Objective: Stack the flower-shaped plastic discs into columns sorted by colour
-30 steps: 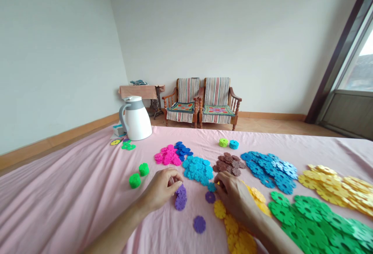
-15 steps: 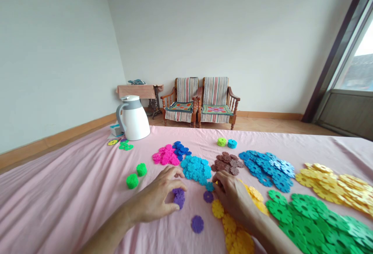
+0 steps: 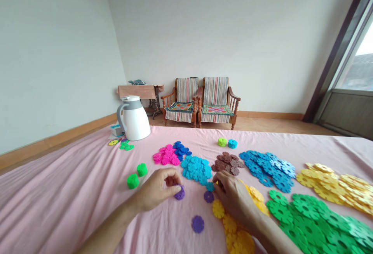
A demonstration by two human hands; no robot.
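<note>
The left hand [image 3: 157,192] is bent in at the wrist, its thumb and fingers closed in a pinch on the purple pieces [image 3: 180,193], a small bunch of flower-shaped discs at the fingertips, low over or on the pink cloth [image 3: 163,230]; contact with the cloth is hidden. The bunch shows a nearly round face, turned upward and somewhat toward the viewer. It looks about as long as it is wide, so its long axis cannot be told.

The right hand [image 3: 233,195] lies to the other side, well apart from the left, fingers curled down at the edge of a light blue piece [image 3: 210,186]. Whether it grips that piece cannot be told, as the fingertips are partly hidden. That piece lies flat at the near end of the light blue pile [image 3: 196,167]. Just below it is a single purple disc [image 3: 208,197], and nearer the viewer a larger purple disc [image 3: 198,224]; both lie flat, faces up.

Orange-yellow discs [image 3: 239,240] spread beneath and beside the right forearm, their row running away from the viewer. Beyond the right hand is the brown pile [image 3: 229,162], with the blue pile [image 3: 268,168] to its right. Two bright green stacks [image 3: 133,181] stand left of the left hand. The pink pile [image 3: 166,155] lies beyond it, touching the dark blue pieces [image 3: 181,150].
</note>
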